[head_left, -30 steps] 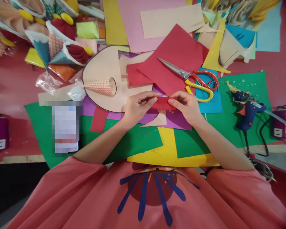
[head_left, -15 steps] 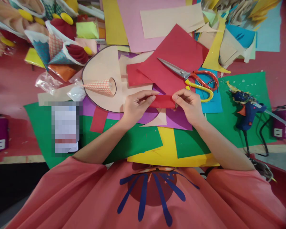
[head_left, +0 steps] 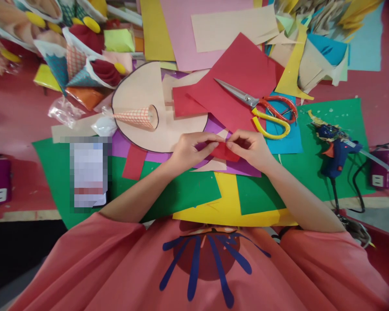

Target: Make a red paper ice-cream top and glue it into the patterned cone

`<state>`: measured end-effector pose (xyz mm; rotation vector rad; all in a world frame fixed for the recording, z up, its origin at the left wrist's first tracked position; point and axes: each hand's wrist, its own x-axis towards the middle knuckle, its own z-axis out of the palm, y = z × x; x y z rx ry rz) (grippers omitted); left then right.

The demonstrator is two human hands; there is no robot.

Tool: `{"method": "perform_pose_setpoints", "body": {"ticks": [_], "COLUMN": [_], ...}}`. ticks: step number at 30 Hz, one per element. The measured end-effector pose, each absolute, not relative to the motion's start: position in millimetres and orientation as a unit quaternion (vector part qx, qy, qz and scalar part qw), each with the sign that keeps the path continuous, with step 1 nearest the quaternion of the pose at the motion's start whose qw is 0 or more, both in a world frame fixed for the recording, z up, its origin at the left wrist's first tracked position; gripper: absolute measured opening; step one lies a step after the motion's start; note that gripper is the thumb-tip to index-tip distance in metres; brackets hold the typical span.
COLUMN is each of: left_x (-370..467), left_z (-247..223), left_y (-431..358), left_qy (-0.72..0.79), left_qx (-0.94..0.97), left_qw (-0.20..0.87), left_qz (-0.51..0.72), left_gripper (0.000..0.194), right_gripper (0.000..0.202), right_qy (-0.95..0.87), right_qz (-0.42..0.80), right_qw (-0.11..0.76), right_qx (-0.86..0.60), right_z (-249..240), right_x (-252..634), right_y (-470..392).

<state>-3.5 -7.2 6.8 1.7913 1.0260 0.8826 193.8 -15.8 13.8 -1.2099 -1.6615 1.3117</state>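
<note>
In the head view, the left hand (head_left: 191,152) and right hand (head_left: 250,149) pinch a small red strip (head_left: 222,152) between them, over the purple sheet (head_left: 249,167). Its visible long axis runs crosswise, right end slanting toward the wearer. Scissors (head_left: 253,102) lie just beyond.

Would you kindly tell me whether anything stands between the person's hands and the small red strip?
Nothing visible does: the left hand and the right hand both pinch the small red strip directly. The scissors lie beyond the hands, partly on a red sheet, not in between.
</note>
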Motion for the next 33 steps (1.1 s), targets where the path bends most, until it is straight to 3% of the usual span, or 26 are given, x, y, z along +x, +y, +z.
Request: {"method": "perform_pose_setpoints", "body": {"ticks": [10, 14, 20, 33], "left_x": [-1.1, -2.4, -2.9, -1.6], "left_z": [2.2, 1.1, 5.4, 10.9], "left_y": [-10.5, -5.3, -3.0, -4.8], "left_qy": [0.401, 0.407, 0.413, 0.444], "left_qx": [0.68, 0.635, 0.61, 0.603], "left_qw": [0.48, 0.513, 0.574, 0.565], "left_qz": [0.383, 0.411, 0.357, 0.346], "left_gripper": [0.022, 0.031, 0.037, 0.037], "right_gripper": [0.015, 0.021, 0.031, 0.04], "right_qy": [-0.69, -0.648, -0.579, -0.558], "right_qz": [0.528, 0.531, 0.538, 0.555], "right_qw": [0.259, 0.317, 0.405, 0.402], "right_qx": [-0.422, -0.444, -0.46, -0.468], "right_z": [17.0, 17.0, 17.2, 18.8], "right_x": [193.7, 193.9, 194.8, 191.1], "right_y": [-17.0, -17.6, -15.3, -15.4]}}
